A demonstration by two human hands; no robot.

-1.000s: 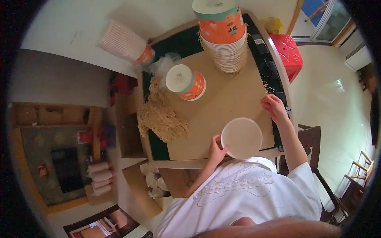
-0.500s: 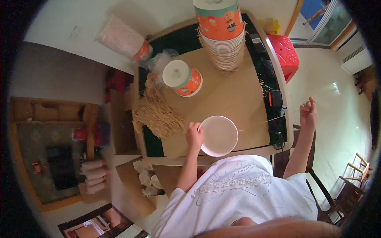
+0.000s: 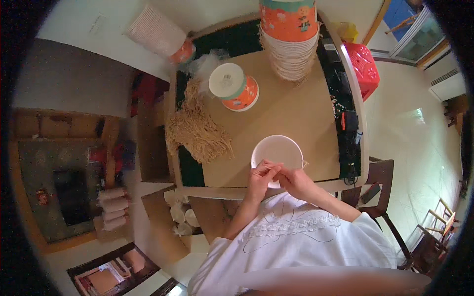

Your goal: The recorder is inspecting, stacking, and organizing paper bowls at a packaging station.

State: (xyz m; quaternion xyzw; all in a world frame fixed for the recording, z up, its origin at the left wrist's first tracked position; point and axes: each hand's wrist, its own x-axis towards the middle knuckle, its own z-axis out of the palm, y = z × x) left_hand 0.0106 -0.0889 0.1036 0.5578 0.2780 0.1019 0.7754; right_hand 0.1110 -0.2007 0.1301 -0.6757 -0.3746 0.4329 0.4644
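Observation:
A white paper bucket is at the table's near edge, its round mouth facing up. My left hand and my right hand meet over its near rim, fingers closed and fingertips together in a pinch. What they pinch is hidden between the fingers. A short bit of tan string shows at the bucket's right rim. Left of the bucket lies a heap of tan strings. Beyond it, an orange and green paper bucket stands upside down.
A tall stack of upturned buckets rises at the back, and another bucket stack leans at the back left. Clear plastic wrap lies nearby. Dark cables run along the right edge. A red stool and a wooden chair stand to the right.
My right hand has come in from far right, where it drew out a thin string, to the bucket's near rim. My left hand has shifted from the left rim to meet it.

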